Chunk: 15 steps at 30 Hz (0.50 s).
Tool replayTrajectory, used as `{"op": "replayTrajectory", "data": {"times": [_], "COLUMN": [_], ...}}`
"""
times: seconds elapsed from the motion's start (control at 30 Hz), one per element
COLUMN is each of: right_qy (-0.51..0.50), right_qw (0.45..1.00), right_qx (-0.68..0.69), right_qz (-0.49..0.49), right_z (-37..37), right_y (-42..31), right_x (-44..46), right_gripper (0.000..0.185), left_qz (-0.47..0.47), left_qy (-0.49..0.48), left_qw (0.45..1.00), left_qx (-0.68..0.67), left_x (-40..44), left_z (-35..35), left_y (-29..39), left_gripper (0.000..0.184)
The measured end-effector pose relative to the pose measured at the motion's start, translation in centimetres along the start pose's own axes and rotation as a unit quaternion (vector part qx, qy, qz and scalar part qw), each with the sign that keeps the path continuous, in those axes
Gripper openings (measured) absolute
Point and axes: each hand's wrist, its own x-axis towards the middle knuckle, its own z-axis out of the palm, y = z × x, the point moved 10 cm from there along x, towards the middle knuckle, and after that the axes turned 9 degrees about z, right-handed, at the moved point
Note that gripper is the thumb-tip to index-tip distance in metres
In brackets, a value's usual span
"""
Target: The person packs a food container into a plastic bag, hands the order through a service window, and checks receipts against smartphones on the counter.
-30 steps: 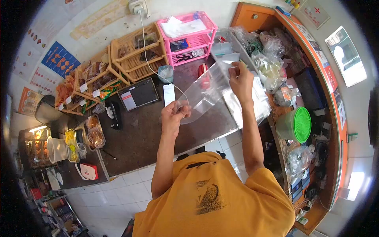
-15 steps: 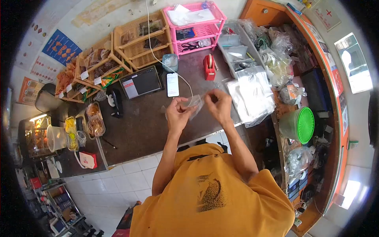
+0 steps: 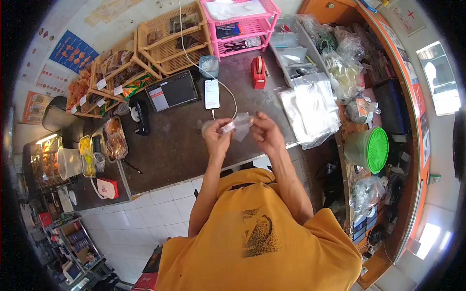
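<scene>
Over the dark counter (image 3: pixel 179 160), my left hand (image 3: pixel 217 139) is closed on a small clear plastic bag (image 3: pixel 241 127). A whitish patch shows at its fingertips; I cannot make out what it is. At the bag's right edge, my right hand (image 3: pixel 268 136) pinches with thumb and fingers, its index finger partly raised. A lit phone (image 3: pixel 211 94) lies just beyond my left hand, with a white cable (image 3: pixel 236 104) running to it. To the right of my right hand is a stack of clear plastic bags (image 3: pixel 310 109).
A red tape dispenser (image 3: pixel 258 77), a tablet (image 3: pixel 172 91) and a blue cup (image 3: pixel 208 67) stand toward the back. Behind them are tan baskets (image 3: pixel 170 60) and a pink rack (image 3: pixel 269 29). A grey tray (image 3: pixel 286 41) and a green-lidded tub (image 3: pixel 377 150) are at right.
My right hand has turned and its fingers have opened out somewhat at the bag's edge. The bag is spread more between my hands, and a whitish patch now shows by my left fingers.
</scene>
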Motion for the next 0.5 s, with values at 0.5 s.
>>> {"op": "replayTrajectory", "data": {"times": [0.5], "right_qy": [0.264], "right_qw": [0.743], "right_qx": [-0.474], "right_qz": [-0.393], "right_z": [2.5], "right_y": [-6.4], "right_x": [-3.8], "right_gripper": [0.009], "left_qz": [-0.066], "left_qy": [-0.032], "left_qw": [0.984], "left_qx": [-0.165], "left_x": [-3.7], "left_z": [4.0], "left_y": [2.6], "left_gripper": [0.009]}}
